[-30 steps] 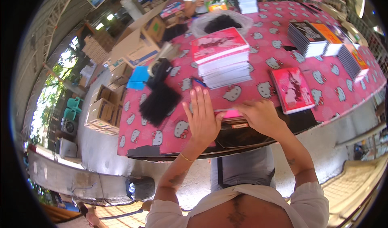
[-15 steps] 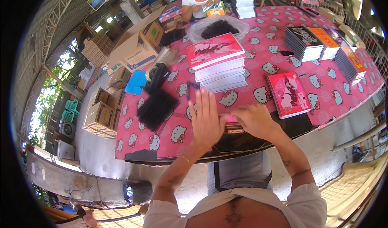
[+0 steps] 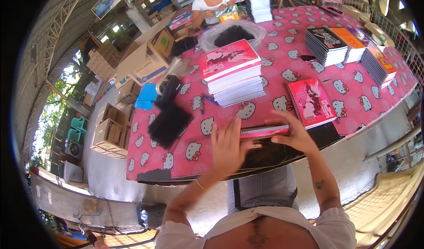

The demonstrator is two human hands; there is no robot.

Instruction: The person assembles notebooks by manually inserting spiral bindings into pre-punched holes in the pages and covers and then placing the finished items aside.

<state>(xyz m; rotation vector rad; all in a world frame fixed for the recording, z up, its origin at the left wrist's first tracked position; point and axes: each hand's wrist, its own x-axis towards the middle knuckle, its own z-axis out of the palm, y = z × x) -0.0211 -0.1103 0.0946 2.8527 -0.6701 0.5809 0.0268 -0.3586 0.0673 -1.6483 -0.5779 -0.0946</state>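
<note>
A pink-covered spiral notebook (image 3: 265, 132) is tipped up at the table's near edge, its narrow side and coil facing up. My left hand (image 3: 228, 145) is against its left end, fingers stretched together and a little blurred. At the other end, my right hand (image 3: 295, 132) curls round the notebook, thumb on the near side and fingers beyond. Just to the right lies a red spiral notebook (image 3: 311, 102) with a dark figure on its cover. A tall stack of similar notebooks (image 3: 233, 74) stands beyond my hands.
Black wire coils (image 3: 170, 124) lie at left, beside a tape dispenser (image 3: 168, 90) and blue sheet (image 3: 147, 96). Blue pens (image 3: 206, 101) rest near the stack. More notebook stacks (image 3: 327, 46) stand far right. Across the table, a person (image 3: 213, 6) handles a notebook. Cardboard boxes (image 3: 150, 61) stand left.
The notebook between my hands now shows its long pink edge and coil. My right hand has opened out and moved right along it; my left hand has moved slightly down.
</note>
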